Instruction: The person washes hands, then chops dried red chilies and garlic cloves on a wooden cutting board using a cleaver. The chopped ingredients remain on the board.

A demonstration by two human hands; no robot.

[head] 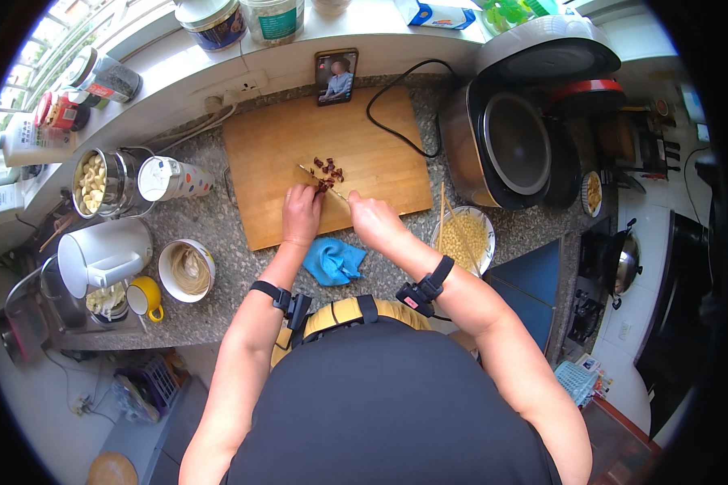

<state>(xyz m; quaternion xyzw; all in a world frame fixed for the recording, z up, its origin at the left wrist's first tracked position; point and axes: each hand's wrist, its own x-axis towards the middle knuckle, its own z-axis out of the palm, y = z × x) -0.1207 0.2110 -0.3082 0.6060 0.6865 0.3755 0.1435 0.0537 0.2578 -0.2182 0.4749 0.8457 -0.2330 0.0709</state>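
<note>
My right hand (373,219) grips the handle of a kitchen knife (338,195), whose blade slants across a wooden cutting board (267,145). Chopped dark red pieces (326,165), perhaps dried dates, lie beside the blade's far side. With bent fingers, my left hand (302,212) steadies a dark red piece (323,187) on the board, right against the blade. Part of that piece is hidden by the fingertips. A crumpled blue cloth (333,260) rests on the granite counter in front of the board, between my forearms.
A phone (336,77) leans upright behind the board. Rightward are an open rice cooker (515,142), its black cable (373,112), and a bowl (490,233) of yellow kernels with chopsticks across. Leftward stand a noodle bowl (165,273), yellow mug (144,297), white kettle (103,251) and steel pot (118,182).
</note>
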